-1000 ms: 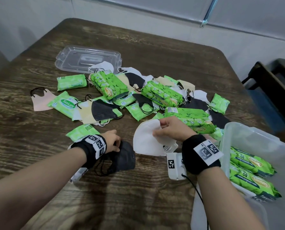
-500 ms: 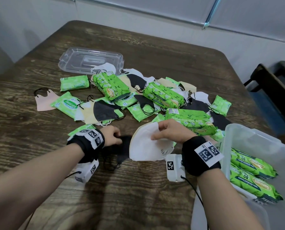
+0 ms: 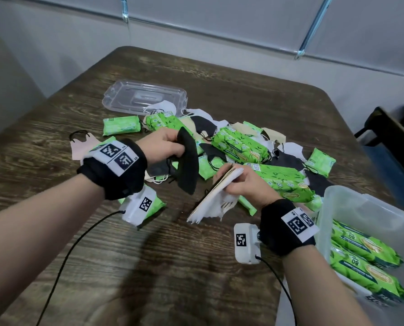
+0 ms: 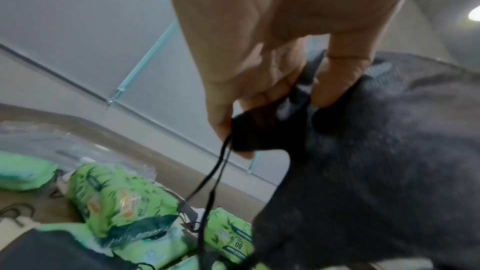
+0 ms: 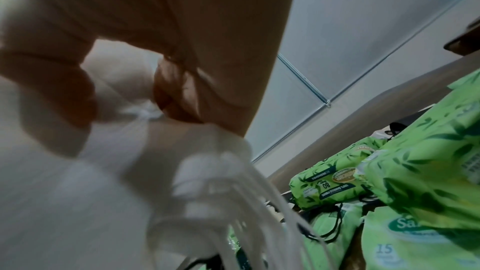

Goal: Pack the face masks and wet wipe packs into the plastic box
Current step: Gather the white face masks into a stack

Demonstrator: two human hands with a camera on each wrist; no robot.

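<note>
My left hand (image 3: 165, 147) holds a folded black face mask (image 3: 188, 164) up off the table; in the left wrist view its fingers (image 4: 262, 98) pinch the mask's edge (image 4: 376, 171) and ear loops hang down. My right hand (image 3: 241, 182) grips a small stack of white and beige masks (image 3: 214, 198), tilted on edge, their white loops (image 5: 233, 202) dangling. Behind both hands lies a pile of green wet wipe packs (image 3: 241, 147) and loose masks. The clear plastic box (image 3: 361, 208) stands at the right with large green wipe packs (image 3: 363, 257) inside.
The box's clear lid (image 3: 144, 100) lies at the back left of the wooden table (image 3: 149, 267). A pink mask (image 3: 81, 148) and small green packs (image 3: 122, 125) lie at the left. A dark chair (image 3: 394, 137) stands beyond the right edge.
My left hand has lifted the black mask off the table and turned it on edge. My right hand has raised and tilted the white masks toward it.
</note>
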